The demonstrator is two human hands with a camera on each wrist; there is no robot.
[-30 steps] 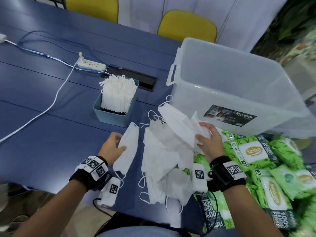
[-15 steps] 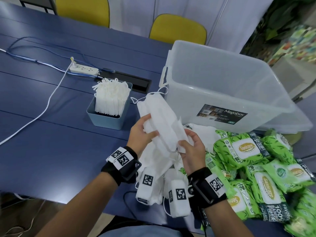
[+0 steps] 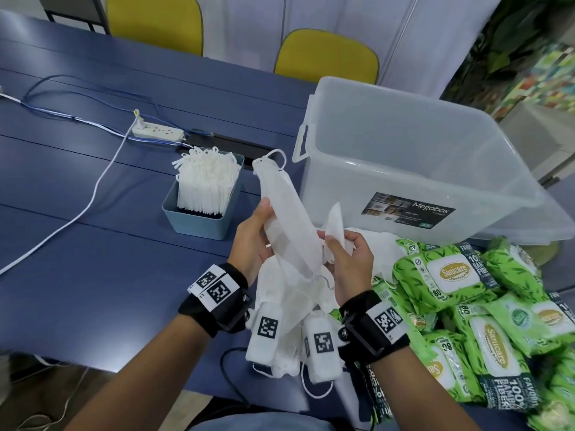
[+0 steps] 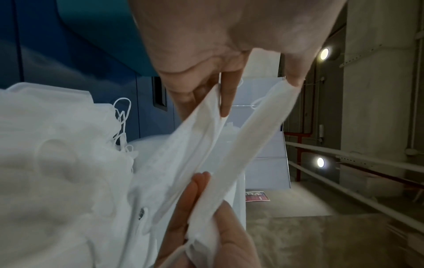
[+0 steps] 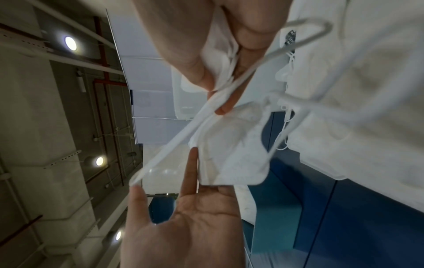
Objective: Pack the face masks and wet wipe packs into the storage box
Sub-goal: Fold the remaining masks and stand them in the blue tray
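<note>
I hold a stack of white face masks (image 3: pixel 287 213) up over the blue table, between both hands. My left hand (image 3: pixel 264 225) grips the stack's middle, thumb on top and fingers behind. My right hand (image 3: pixel 339 247) pinches the lower end together with a bent mask. In the left wrist view the masks (image 4: pixel 241 145) stretch between the two hands; the right wrist view shows them (image 5: pixel 229 154) against my left fingers. More loose masks (image 3: pixel 373 247) lie below. The clear storage box (image 3: pixel 404 169) stands behind, nothing visible inside. Green wet wipe packs (image 3: pixel 451 275) are heaped at the right.
A small blue bin (image 3: pixel 199 219) packed with upright masks stands left of the box. Behind it lie a white power strip (image 3: pixel 157 132) and cables running across the table (image 3: pixel 77 259). Two yellow chairs (image 3: pixel 326 54) stand at the far edge.
My left hand brought its single mask from the table over to the stack in my right hand. Both hands now hold the stack, which has turned more edge-on and upright.
</note>
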